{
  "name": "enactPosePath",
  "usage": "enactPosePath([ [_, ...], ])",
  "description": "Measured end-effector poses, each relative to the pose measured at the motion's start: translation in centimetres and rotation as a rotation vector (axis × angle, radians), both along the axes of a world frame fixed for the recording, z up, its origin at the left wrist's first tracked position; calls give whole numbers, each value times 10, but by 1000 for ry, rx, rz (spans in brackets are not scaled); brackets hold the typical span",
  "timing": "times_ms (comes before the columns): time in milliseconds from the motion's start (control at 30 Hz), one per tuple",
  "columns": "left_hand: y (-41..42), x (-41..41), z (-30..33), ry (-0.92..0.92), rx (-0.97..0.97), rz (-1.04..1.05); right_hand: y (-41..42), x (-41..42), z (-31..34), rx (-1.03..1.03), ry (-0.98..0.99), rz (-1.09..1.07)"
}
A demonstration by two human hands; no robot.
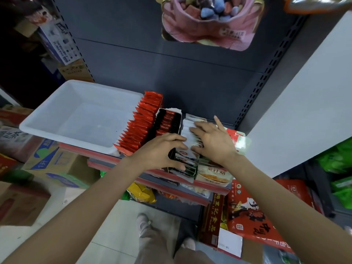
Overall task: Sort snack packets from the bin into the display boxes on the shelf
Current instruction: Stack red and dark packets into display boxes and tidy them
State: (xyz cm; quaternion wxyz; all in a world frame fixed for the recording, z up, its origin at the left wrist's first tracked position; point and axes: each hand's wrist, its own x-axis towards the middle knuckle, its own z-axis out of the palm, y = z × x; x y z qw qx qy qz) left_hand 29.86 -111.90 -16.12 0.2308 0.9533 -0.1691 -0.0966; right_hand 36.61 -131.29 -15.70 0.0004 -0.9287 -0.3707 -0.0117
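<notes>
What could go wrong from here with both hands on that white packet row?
1. The display box of white packets sits at the shelf's front edge; the left hand grips its near end while the right hand presses on top, so a push might tip it off.
2. The red packets lean against the white bin; a nudge could topple them.
3. The black packets stand close by, so an elbowed row may mix.

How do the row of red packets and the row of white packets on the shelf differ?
The red packets stand next to the white bin with no hand on them; the white packets have the left hand and right hand on them. The red row reaches further back than the white row. Both rows stand upright, packed closely.
</notes>
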Motion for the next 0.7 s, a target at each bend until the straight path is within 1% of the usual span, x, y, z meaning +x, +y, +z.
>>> enactPosePath([
  [67, -3, 2, -3, -92, 50, -15, -2, -2, -2, 73, -83, 53],
  [133, -8, 4, -6, -203, 87, -18, -5, -8, -5, 195, -161, 80],
  [200, -13, 3, -8, -301, 87, -6, -8, -20, -5, 314, -121, 68],
  [267, -15, 1, -11, -353, 26, 38, -9, -32, -5, 326, 0, -24],
  [300, -15, 0, -12, -356, -9, 65, -9, -36, -6, 291, 45, -61],
  [367, -13, -2, -13, -305, -63, 90, -8, -39, -7, 243, 83, -110],
  [467, -7, -6, -6, -139, -95, 60, -3, -40, -5, 239, 76, -159],
  [500, -5, -9, -4, -80, -66, 37, -1, -42, -4, 249, 62, -171],
  [567, -3, -14, 0, -2, 57, -28, 2, -49, -4, 276, 6, -191],
  [633, -1, -17, 0, -6, 195, -83, 6, -60, -6, 284, -63, -189],
  [700, 1, -17, -2, -62, 269, -120, 7, -71, -8, 243, -81, -193],
])
